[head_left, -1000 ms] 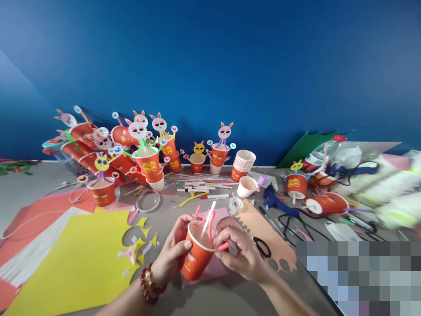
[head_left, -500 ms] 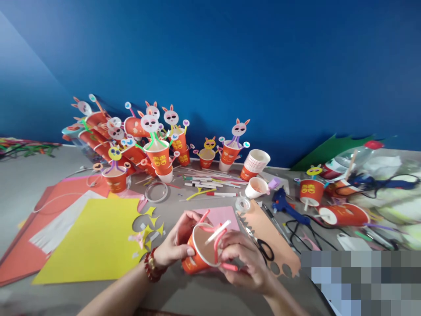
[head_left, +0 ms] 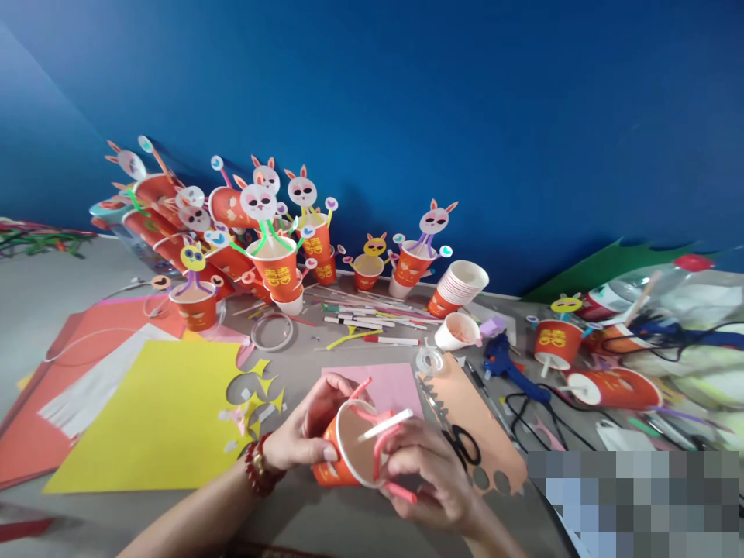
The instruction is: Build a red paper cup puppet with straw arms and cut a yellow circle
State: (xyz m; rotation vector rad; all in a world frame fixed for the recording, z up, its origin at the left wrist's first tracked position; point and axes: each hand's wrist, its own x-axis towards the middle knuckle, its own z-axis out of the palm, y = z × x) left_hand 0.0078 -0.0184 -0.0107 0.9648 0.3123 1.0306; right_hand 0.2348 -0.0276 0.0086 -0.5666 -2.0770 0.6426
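Starting with the big stuff: a grey table [head_left: 52,310] runs up to a deep blue wall [head_left: 407,93], and most of the near left is covered by a yellow paper sheet [head_left: 145,418] with shapes cut out of its right edge, lying on top of a red paper sheet [head_left: 35,434]. Far left there's a whole crowd of finished bunny cup figures [head_left: 256,232], orange cups with paper rabbit faces on pipe cleaner stems. A stack of paper cups [head_left: 459,287] leans on its side near the wall, right of the middle, with a blue glue gun [head_left: 505,360] a bit nearer and further right, and black-handled scissors [head_left: 462,446] lying on a tan card strip [head_left: 470,403] just right of the hands. A pink paper sheet [head_left: 392,384] sits just behind the hands. Now the main bit, near centre: an orange paper cup [head_left: 331,469] is tipped on its side with its mouth facing the camera, held up off the table. My left hand [head_left: 305,434], beaded bracelet on the wrist, is curled around the cup's left side, thumb over the rim. My right hand [head_left: 433,473] is closed over the right rim, fingers pinching a pink pipe cleaner [head_left: 380,449] that loops across the mouth, with a white stick [head_left: 387,425] lying across it too.
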